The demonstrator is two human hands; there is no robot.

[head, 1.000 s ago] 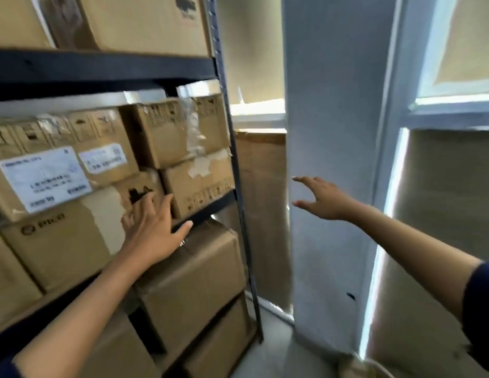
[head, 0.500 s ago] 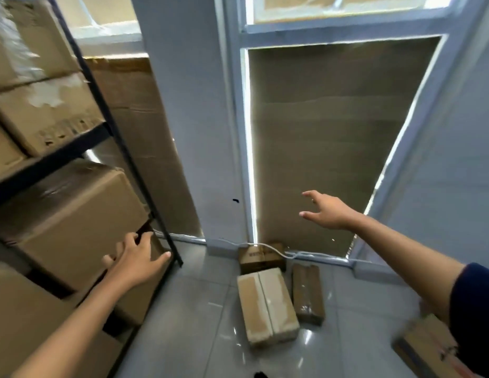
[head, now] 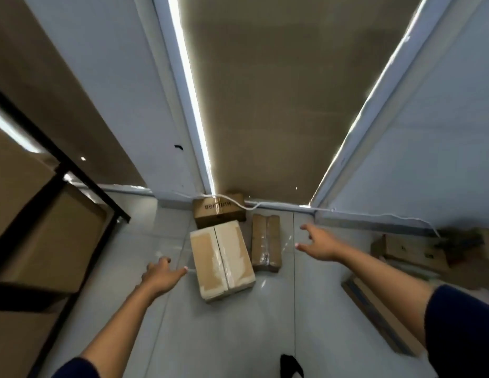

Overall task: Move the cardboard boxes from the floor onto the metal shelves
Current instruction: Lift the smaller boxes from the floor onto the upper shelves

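Two bare arms reaching down over the floor (head: 232, 336), left hand (head: 161, 274) hanging just left of the big pale box (head: 221, 261), fingers spread and holding nothing, right hand (head: 318, 245) spreading its fingers right of the thin brown box (head: 265, 242), third box (head: 218, 211) sitting by the wall, metal shelves (head: 74, 170) holding boxes on the left

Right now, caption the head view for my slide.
Both open hands, left hand and right hand, reach toward taped cardboard box on the floor.

Bare floor (head: 161, 331) flanks the taped box (head: 221, 261) (narrow box (head: 265, 242) crowds its right).
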